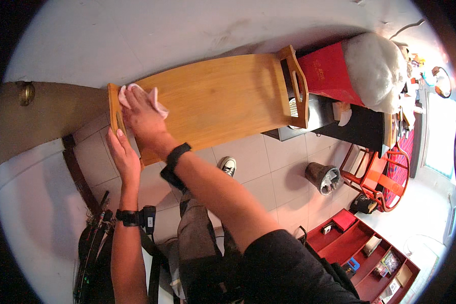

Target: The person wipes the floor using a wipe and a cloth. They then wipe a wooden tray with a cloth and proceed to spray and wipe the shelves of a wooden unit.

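A long light-brown wooden shelf top (220,95) with raised ends stretches across the view beside the wall. My right hand (146,119) presses a pale pink cloth (159,103) onto its left end, fingers spread over the fabric. Just below, my left hand (124,154) grips the left end panel (114,102), with the thumb on the inner side. The right end panel (298,85) has a long cut-out handle slot. Part of the cloth is hidden under my right hand.
A red box or bag (325,72) and a stuffed white plastic bag (374,72) stand beyond the right end, near a black cabinet (349,125). On the tiled floor are a lined waste bin (321,176), an orange-red chair (380,182) and a dark red compartmented shelf (342,243).
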`<state>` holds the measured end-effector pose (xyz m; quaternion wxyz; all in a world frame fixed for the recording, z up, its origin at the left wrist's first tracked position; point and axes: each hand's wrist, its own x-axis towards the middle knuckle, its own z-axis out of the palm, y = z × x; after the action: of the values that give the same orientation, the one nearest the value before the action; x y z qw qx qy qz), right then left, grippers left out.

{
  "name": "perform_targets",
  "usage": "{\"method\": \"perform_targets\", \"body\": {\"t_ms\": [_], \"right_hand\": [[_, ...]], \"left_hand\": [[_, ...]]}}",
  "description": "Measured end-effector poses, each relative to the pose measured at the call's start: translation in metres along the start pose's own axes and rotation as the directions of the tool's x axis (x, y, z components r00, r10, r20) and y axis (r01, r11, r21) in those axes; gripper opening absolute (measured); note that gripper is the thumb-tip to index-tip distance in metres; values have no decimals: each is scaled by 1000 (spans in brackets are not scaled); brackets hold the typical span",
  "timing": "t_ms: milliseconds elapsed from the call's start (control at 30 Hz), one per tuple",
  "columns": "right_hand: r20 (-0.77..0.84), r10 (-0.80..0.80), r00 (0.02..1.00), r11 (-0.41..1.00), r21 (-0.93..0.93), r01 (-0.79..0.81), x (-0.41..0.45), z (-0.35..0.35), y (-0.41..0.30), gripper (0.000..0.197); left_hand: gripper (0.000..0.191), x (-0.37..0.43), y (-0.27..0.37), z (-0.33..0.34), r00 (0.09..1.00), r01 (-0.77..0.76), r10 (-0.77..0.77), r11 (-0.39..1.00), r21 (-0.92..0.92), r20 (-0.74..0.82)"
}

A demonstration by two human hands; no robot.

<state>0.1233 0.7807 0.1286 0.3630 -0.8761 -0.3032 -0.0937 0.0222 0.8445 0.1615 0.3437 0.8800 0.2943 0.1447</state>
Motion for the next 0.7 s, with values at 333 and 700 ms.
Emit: {"method": "perform_targets", "body": {"t_ms": [333, 700], "right_hand": [[-156, 263, 952, 867, -395, -304, -82, -180, 178, 54], [-285, 297, 911, 739, -535, -408, -134, -223, 133, 58]], "left_hand": [[40, -2, 6, 0, 999, 7, -7, 1000, -8, 37], [45, 0, 8, -2, 999, 13, -12, 1000, -18, 38]]}}
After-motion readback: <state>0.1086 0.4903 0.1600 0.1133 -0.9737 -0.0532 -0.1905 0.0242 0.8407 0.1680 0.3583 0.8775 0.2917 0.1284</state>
